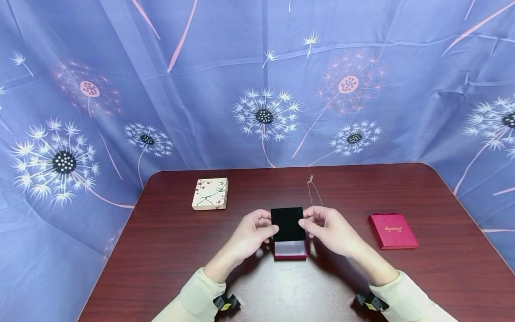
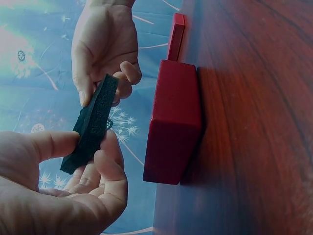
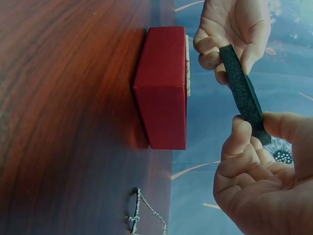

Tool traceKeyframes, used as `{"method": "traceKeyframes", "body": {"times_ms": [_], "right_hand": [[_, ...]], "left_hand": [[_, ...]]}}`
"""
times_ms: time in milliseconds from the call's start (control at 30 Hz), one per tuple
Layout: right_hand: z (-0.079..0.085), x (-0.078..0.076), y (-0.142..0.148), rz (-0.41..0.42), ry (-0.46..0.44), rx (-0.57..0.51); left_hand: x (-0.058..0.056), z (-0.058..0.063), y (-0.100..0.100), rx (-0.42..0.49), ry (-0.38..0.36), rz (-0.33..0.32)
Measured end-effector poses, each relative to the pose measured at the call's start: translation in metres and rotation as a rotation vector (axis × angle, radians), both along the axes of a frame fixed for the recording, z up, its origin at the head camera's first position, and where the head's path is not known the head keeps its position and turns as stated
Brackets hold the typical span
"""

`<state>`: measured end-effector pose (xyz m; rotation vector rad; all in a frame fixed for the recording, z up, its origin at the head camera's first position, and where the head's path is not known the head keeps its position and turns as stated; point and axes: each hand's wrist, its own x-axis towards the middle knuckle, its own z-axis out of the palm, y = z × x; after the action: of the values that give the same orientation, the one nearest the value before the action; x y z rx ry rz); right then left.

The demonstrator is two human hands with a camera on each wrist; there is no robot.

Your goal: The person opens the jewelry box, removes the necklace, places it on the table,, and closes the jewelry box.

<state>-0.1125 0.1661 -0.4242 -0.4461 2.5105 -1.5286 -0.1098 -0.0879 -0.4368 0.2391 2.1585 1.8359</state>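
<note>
A square black foam pad (image 1: 288, 224) is held up over a red box base (image 1: 290, 257) in the head view. My left hand (image 1: 257, 230) pinches the pad's left side between thumb and fingers. On the opposite side my right hand (image 1: 327, 228) grips it the same way. Both wrist views show the pad edge-on, tilted and apart from the box; its thick foam edge (image 3: 240, 85) faces the right wrist camera. Below the pad, the pale inside of the box base shows in the head view. A thin chain necklace (image 1: 310, 190) lies just beyond my right hand.
A red lid with gold lettering (image 1: 394, 231) lies at the right of the dark wooden table (image 1: 161, 268). A cream box with a floral print (image 1: 210, 193) sits at the back left. Behind the table hangs a blue dandelion-print cloth (image 1: 201, 89).
</note>
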Motion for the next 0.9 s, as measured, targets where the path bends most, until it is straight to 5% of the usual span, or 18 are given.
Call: {"method": "traceKeyframes", "body": {"times_ms": [467,700,900], "right_hand": [[0.003,0.001,0.005,-0.007,-0.007,-0.014],[0.003,0.001,0.010,-0.016,-0.025,0.004],[0.002,0.003,0.013,-0.019,-0.038,0.024]], "left_hand": [[0.001,0.003,-0.004,-0.089,0.050,0.003],[0.000,0.000,-0.009,-0.230,0.141,-0.017],[0.000,-0.003,-0.011,-0.391,0.196,-0.117]]}}
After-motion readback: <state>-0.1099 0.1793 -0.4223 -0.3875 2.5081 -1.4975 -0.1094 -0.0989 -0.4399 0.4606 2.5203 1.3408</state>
